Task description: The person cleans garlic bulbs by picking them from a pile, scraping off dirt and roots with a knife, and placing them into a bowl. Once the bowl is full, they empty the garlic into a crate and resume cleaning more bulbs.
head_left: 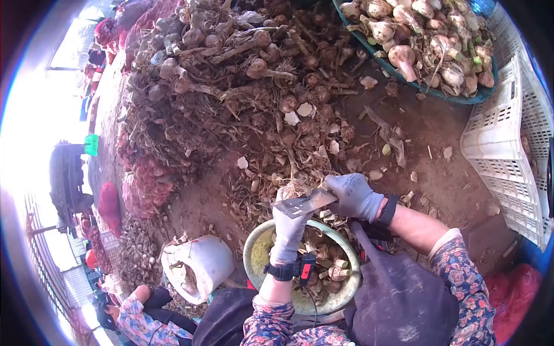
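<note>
1. Garlic pile [213, 86]: fills the upper left and upper centre of the frame. It is a tangle of dry stalks, roots and bulbs; the mass is likely heavy and interlocked, so single plants should be lifted by the bulb or lower stalk.
2. Basket [456, 98]: upper right of the frame, heaped with pale bulbs. It would probably be weighty; two opposite points on the rim are the proper hold.
3. Tub [261, 254]: lower centre of the frame, below the hands, containing cut bulbs [339, 271]. These should be firm, light and rounded, inclined to roll; each is best held around its widest part.
4. Left hand [288, 228]: centre of the frame, gloved, its grip apparently clamped on a garlic piece; the blade covers part of the fingers.
5. Right hand [355, 196]: just right of centre, gloved, its grip together on one end of the blade.
6. Blade [300, 203]: centre of the frame, lying across the left hand. It is presumably stiff, thin and sharp; hold it by the end away from the edge.
7. Garlic piece [298, 185]: centre of the frame, above the blade. Its roots look brittle, its skin likely papery and slippery; the bulb offers the firmest hold.
</note>
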### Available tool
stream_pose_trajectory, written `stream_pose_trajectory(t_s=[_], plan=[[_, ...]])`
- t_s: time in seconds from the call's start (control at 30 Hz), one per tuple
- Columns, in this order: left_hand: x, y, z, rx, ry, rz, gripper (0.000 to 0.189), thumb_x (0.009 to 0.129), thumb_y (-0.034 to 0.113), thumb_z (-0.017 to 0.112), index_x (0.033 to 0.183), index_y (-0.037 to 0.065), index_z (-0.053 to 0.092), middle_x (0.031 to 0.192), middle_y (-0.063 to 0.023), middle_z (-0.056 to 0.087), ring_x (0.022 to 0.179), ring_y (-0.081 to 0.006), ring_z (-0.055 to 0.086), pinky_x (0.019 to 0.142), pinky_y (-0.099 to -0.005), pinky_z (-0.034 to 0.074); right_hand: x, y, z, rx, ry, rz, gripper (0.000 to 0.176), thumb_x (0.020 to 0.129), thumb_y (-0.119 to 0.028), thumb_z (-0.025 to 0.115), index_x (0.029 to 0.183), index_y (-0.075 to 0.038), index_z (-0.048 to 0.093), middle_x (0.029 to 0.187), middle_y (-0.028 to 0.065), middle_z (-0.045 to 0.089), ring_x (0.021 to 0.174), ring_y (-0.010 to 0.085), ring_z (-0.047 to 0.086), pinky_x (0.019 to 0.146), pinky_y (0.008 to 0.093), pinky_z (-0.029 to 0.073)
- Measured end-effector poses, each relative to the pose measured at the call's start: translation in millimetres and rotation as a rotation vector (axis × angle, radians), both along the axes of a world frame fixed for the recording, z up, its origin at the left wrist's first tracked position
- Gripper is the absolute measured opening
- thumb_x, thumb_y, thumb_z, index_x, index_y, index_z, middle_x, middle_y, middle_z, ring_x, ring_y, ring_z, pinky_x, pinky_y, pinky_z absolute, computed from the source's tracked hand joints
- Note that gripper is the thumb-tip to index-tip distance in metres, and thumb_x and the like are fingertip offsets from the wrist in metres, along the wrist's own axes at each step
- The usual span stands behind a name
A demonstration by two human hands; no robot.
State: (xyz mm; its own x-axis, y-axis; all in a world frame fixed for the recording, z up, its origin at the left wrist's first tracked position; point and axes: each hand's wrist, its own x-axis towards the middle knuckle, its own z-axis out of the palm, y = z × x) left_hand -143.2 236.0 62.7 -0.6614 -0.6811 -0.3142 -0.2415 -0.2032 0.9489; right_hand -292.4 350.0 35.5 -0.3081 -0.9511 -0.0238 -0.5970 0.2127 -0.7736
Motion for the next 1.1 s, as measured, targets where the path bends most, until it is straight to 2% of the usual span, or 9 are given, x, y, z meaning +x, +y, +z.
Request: stream_pose_trajectory(t_s=[0.13, 0.2, 0.23, 0.33, 0.43, 0.6, 0.77, 0.9, 1.1], plan=[[-2, -2, 23, 0.03, -0.27, -0.065, 0.048, 0.069, 0.006, 0.074, 0.111, 0.0, 0.051, 0.086, -0.0054, 0.067, 0.074, -0.0111, 0.062, 0.069, -0.024, 0.051, -1, -2, -13, 0.096, 0.012, -0.147, 0.022, 0.077, -0.027, 0.063, 0.085, -0.007, 0.057, 0.075, 0.0164, 0.064, 0.075, 0.0347, 0.064, 0.065, 0.0432, 0.051], [0, 18, 65, -0.139, -0.04, -0.23, 0.047, 0.068, 0.004, 0.07, 0.112, 0.001, 0.053, 0.096, -0.0042, 0.062, 0.085, -0.0096, 0.056, 0.078, -0.0255, 0.048, -37, 2, -52, 0.295, 0.068, -0.244, 0.021, 0.082, -0.028, 0.056, 0.077, -0.008, 0.059, 0.069, 0.0171, 0.064, 0.068, 0.0361, 0.064, 0.063, 0.0431, 0.052], [9, 21, 88, 0.002, -0.014, -0.289, 0.044, 0.07, 0.004, 0.07, 0.111, 0.001, 0.053, 0.096, -0.004, 0.062, 0.085, -0.0099, 0.058, 0.077, -0.0244, 0.048, -53, 12, -45, 0.335, 0.059, -0.616, 0.022, 0.083, -0.029, 0.057, 0.077, -0.008, 0.06, 0.066, 0.0171, 0.063, 0.065, 0.0366, 0.064, 0.061, 0.044, 0.052], [23, -8, 102, 0.393, -0.128, -0.33, 0.055, 0.071, 0.009, 0.074, 0.12, 0.0, 0.052, 0.11, -0.0065, 0.059, 0.098, -0.0146, 0.058, 0.087, -0.0268, 0.047, -66, 39, -9, 0.216, 0.098, -0.553, 0.026, 0.082, -0.032, 0.059, 0.077, -0.006, 0.059, 0.064, 0.0174, 0.061, 0.069, 0.0369, 0.063, 0.064, 0.0459, 0.05], [40, -54, 87, -0.352, -0.341, -1.129, 0.052, 0.071, 0.018, 0.077, 0.118, 0.002, 0.06, 0.116, -0.0109, 0.06, 0.106, -0.0198, 0.058, 0.095, -0.0317, 0.044, -60, 41, -16, 0.268, 0.072, -0.51, 0.027, 0.081, -0.033, 0.06, 0.078, -0.006, 0.06, 0.068, 0.0181, 0.062, 0.071, 0.0372, 0.062, 0.065, 0.0443, 0.05], [-39, -93, 28, -0.461, -0.717, -0.258, 0.066, 0.077, 0.042, 0.072, 0.124, -0.002, 0.055, 0.109, -0.017, 0.065, 0.1, -0.0212, 0.062, 0.088, -0.0312, 0.048, -28, 46, -37, 0.367, -0.248, -0.582, 0.028, 0.078, -0.034, 0.062, 0.076, -0.006, 0.062, 0.073, 0.0186, 0.064, 0.074, 0.0372, 0.064, 0.067, 0.0435, 0.05], [-131, -117, -73, -0.587, -1.008, -0.271, 0.062, 0.075, 0.037, 0.074, 0.12, -0.002, 0.055, 0.106, -0.0169, 0.066, 0.1, -0.0184, 0.062, 0.088, -0.0294, 0.047, -26, 45, -34, 0.435, -0.256, -0.557, 0.028, 0.078, -0.034, 0.063, 0.079, -0.006, 0.064, 0.074, 0.019, 0.064, 0.074, 0.0371, 0.063, 0.067, 0.0426, 0.05], [-93, -113, -103, -0.175, -0.293, -0.184, 0.067, 0.068, 0.01, 0.075, 0.127, 0.0, 0.046, 0.11, -0.0101, 0.062, 0.1, -0.0169, 0.06, 0.088, -0.0281, 0.047, -32, 43, -30, 0.315, -0.278, -0.566, 0.027, 0.079, -0.033, 0.062, 0.077, -0.006, 0.062, 0.073, 0.018, 0.064, 0.073, 0.0372, 0.063, 0.066, 0.0434, 0.049], [-53, -50, -13, -0.093, -0.21, -0.365, 0.069, 0.07, 0.013, 0.077, 0.128, 0.002, 0.04, 0.108, -0.0069, 0.061, 0.098, -0.0137, 0.059, 0.087, -0.028, 0.048, -28, 8, 45, 0.155, -0.035, -0.252, 0.023, 0.079, -0.029, 0.063, 0.083, -0.007, 0.057, 0.069, 0.0162, 0.063, 0.07, 0.0351, 0.064, 0.063, 0.0457, 0.049]])
